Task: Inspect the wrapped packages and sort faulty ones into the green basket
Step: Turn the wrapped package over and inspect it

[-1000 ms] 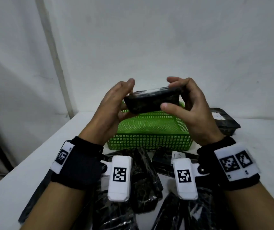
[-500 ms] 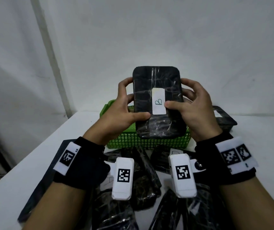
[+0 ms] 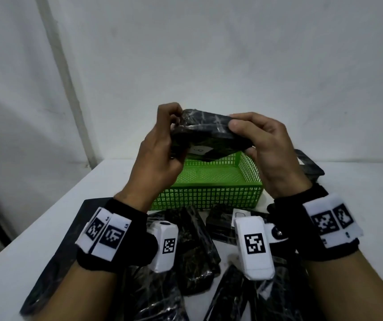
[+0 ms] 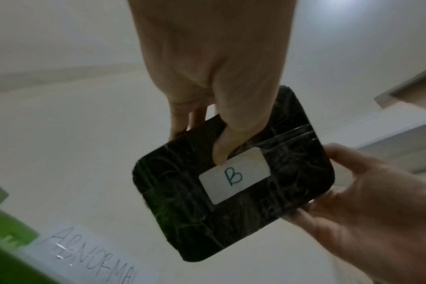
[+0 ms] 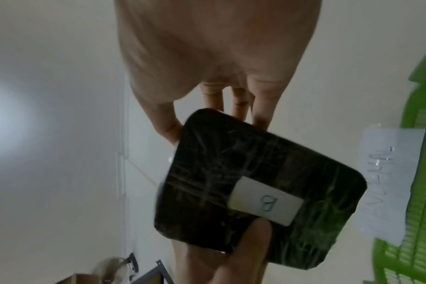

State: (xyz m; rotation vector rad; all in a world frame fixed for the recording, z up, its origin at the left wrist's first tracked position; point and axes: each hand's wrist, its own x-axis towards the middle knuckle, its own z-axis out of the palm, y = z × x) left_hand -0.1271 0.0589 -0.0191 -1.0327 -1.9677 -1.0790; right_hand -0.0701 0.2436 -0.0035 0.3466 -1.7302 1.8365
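I hold one wrapped package (image 3: 209,135) up in the air above the green basket (image 3: 211,188), tilted so its labelled face points down and away from my head camera. Both wrist views show that face: black tray under clear film, with a white label (image 4: 234,176) marked "B". My left hand (image 3: 158,156) grips the left end, thumb curled onto the labelled face just beside the label, fingers wrapped over the opposite side. My right hand (image 3: 269,149) pinches the right end, thumb on top, fingers underneath. Neither hand has anything else in it.

I judge this as the inspection step, mid-turn, with no verdict reached: I cannot see a tear or loose film in these views, though the pictures are blurred. The basket carries a paper tag (image 4: 85,255) reading "ABNORMAL" and looks empty from here. Next I need to finish checking every face, then either lower it into the basket or set it aside.

More wrapped packages (image 3: 192,251) lie on the white table (image 3: 23,239) near my wrists, and one more (image 3: 308,165) sits beyond the basket on my right.
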